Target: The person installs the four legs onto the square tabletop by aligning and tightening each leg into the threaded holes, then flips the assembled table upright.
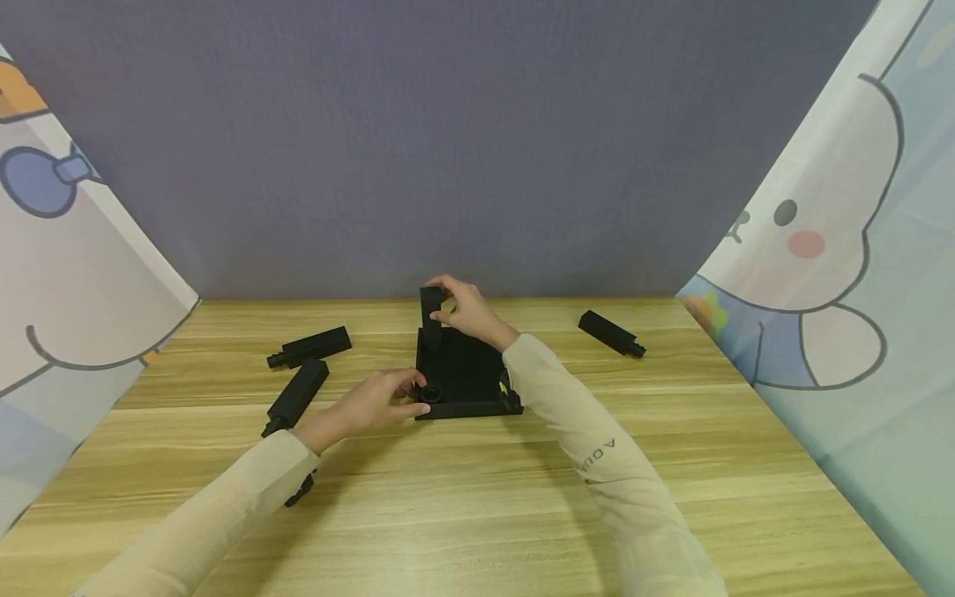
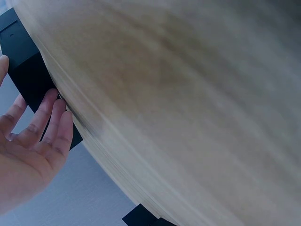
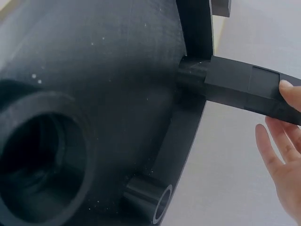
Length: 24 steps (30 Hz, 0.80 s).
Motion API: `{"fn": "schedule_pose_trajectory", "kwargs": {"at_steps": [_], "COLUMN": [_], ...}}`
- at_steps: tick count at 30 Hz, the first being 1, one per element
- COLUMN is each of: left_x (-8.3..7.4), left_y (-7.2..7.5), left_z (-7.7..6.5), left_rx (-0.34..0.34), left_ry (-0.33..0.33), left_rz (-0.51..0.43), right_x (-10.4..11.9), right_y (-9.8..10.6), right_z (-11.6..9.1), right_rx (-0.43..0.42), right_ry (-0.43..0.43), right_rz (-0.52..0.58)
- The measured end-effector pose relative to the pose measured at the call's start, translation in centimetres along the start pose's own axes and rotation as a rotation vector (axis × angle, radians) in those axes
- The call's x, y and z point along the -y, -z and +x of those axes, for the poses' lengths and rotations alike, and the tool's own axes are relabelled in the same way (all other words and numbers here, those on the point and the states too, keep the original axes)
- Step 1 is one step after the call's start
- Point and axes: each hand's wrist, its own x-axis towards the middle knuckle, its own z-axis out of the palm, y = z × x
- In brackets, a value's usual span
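Observation:
My right hand point(image 1: 472, 313) pinches a black square post point(image 1: 431, 311) near its top, thumb on one side and fingers on the other. The post stands upright at the far left corner of a shallow black square tray point(image 1: 470, 365). In the right wrist view, the lower end of the post point(image 3: 230, 80) meets a round socket point(image 3: 193, 70) in that corner. My left hand point(image 1: 376, 402) holds the tray's near left corner beside an empty round socket point(image 1: 431, 394), its fingers against the tray's side point(image 2: 30, 80) in the left wrist view.
Two loose black posts with narrow stepped ends, one farther back point(image 1: 313, 346) and one nearer point(image 1: 298, 394), lie left of the tray. Another post point(image 1: 610, 333) lies at the right. A black end piece point(image 1: 301, 491) shows beside my left forearm. A grey wall point(image 1: 448, 166) borders the table's back.

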Motion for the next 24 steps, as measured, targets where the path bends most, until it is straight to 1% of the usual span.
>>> {"fn": "schedule_pose_trajectory", "kwargs": {"at_steps": [5, 9, 20, 24], "left_x": [0.1, 0.1, 0.5, 0.5], "left_y": [0.0, 0.0, -0.1, -0.1], "left_z": [0.0, 0.0, 0.0, 0.0], "left_rx": [-0.001, 0.004, 0.002, 0.002], "left_ry": [-0.002, 0.002, -0.003, -0.003], "left_rz": [0.003, -0.005, 0.008, 0.01], "right_x": [0.2, 0.3, -0.1, -0.1], "right_y": [-0.4, -0.8, -1.2, -1.3], "right_z": [-0.2, -0.3, -0.3, -0.2], "right_rx": [-0.052, -0.091, -0.116, -0.126], "right_ry": [-0.019, -0.015, 0.011, 0.003], "right_rz": [-0.047, -0.054, -0.052, -0.047]}}
